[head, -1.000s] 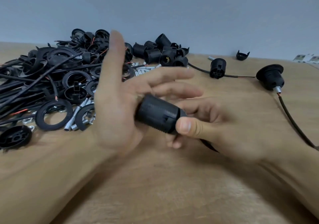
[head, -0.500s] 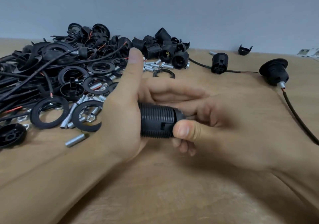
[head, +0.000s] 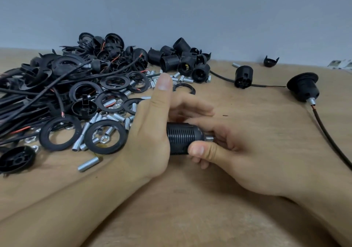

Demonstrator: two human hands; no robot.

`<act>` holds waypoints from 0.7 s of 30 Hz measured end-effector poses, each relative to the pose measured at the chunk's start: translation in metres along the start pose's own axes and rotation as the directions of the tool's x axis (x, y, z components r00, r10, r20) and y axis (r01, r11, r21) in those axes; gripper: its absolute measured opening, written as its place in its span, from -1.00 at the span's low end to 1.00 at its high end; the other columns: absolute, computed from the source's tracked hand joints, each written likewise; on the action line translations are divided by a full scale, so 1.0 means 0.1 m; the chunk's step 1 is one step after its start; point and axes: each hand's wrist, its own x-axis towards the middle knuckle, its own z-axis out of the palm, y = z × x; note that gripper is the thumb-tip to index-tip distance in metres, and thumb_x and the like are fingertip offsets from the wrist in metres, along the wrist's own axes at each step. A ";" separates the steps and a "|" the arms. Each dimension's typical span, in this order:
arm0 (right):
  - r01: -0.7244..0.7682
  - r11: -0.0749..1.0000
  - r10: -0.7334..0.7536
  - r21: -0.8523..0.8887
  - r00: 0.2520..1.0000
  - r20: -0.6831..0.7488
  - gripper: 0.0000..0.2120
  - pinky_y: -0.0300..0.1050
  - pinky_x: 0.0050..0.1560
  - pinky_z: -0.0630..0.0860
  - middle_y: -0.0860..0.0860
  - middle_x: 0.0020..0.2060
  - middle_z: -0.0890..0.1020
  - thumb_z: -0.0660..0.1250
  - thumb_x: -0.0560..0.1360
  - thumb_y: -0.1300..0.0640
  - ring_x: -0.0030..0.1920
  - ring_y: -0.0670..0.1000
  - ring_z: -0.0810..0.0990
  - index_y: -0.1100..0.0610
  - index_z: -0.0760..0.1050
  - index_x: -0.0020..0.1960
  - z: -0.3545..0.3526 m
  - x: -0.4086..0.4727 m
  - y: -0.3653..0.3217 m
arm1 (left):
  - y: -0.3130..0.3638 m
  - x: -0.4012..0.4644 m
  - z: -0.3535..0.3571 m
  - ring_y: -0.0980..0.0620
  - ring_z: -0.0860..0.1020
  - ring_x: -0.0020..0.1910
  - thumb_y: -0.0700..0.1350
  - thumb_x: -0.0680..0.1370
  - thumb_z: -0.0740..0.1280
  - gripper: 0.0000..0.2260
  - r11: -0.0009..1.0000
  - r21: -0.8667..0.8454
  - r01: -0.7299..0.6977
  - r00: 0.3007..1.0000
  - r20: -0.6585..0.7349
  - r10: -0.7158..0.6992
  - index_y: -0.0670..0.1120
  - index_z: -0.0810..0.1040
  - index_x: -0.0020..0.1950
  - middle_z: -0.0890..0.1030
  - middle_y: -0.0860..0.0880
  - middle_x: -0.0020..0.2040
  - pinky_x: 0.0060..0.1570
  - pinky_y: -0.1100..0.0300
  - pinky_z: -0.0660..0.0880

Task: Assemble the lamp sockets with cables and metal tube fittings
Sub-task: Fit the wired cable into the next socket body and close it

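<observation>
A black ribbed lamp socket (head: 181, 138) lies level between my hands, just above the wooden table (head: 190, 218). My left hand (head: 150, 132) presses its palm flat on the socket's left end, thumb pointing up and fingers stretched out behind it. My right hand (head: 238, 155) grips the socket's right end, thumb in front and fingers curled behind. A short metal tube fitting (head: 209, 138) sticks out of that end, between my right fingers. Any cable on this socket is hidden by my right hand.
At the left lies a heap of black cables (head: 28, 102), flat rings (head: 60, 132), loose threaded tubes (head: 88, 164) and nuts. Bare sockets (head: 182, 62) are piled at the back. A socket on a cable (head: 242, 76) and an assembled socket (head: 304, 86) lie at the right.
The socket has gone from tilted to level and the metal tube now shows at its right end. My left thumb has dropped lower while the palm stays on the socket.
</observation>
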 end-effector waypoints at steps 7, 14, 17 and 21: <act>-0.032 0.984 -0.012 -0.177 0.971 -0.240 -0.88 -0.61 -0.30 0.31 -0.37 -0.47 0.52 0.27 0.59 0.13 -0.38 -0.41 0.49 -0.06 0.54 0.02 -0.26 -0.01 -0.20 | 0.00 0.18 -0.21 0.13 0.55 -0.14 -0.01 0.64 0.19 -0.77 0.706 0.688 -0.168 0.908 -0.170 0.382 -0.02 0.60 -0.07 0.61 0.17 -0.19 -0.17 0.40 0.39; -0.144 0.990 0.116 -0.016 0.854 -0.507 -0.89 -0.12 -0.13 0.40 -0.14 -0.29 0.62 0.29 0.58 -0.04 -0.38 -0.23 0.48 -0.08 0.56 0.05 -0.44 0.11 0.09 | -0.05 0.39 -0.42 -0.10 0.42 0.30 -0.09 0.60 0.27 -0.74 0.309 0.933 -0.187 0.973 0.132 0.191 -0.09 0.55 0.27 0.57 -0.02 0.25 0.33 0.01 0.31; -0.151 0.988 0.129 0.008 0.811 -0.571 -0.91 -0.06 -0.11 0.39 -0.13 -0.25 0.64 0.29 0.57 -0.08 -0.31 -0.18 0.47 -0.12 0.55 0.01 -0.48 0.15 0.16 | -0.09 0.45 -0.23 -0.04 0.24 0.50 0.01 0.61 0.17 -0.60 0.222 0.938 -0.267 0.964 0.255 0.080 -0.07 0.42 0.43 0.43 -0.02 0.46 0.47 -0.07 0.16; -0.185 0.982 0.138 -0.033 0.830 -0.541 -0.84 -0.26 -0.15 0.35 -0.15 -0.25 0.64 0.28 0.58 -0.06 -0.37 -0.27 0.49 -0.07 0.55 0.11 -0.45 0.15 0.17 | -0.14 0.44 -0.16 0.01 0.28 0.40 -0.04 0.59 0.18 -0.68 0.189 0.951 -0.244 0.970 0.240 0.041 0.02 0.41 0.34 0.52 0.04 0.28 0.43 0.05 0.08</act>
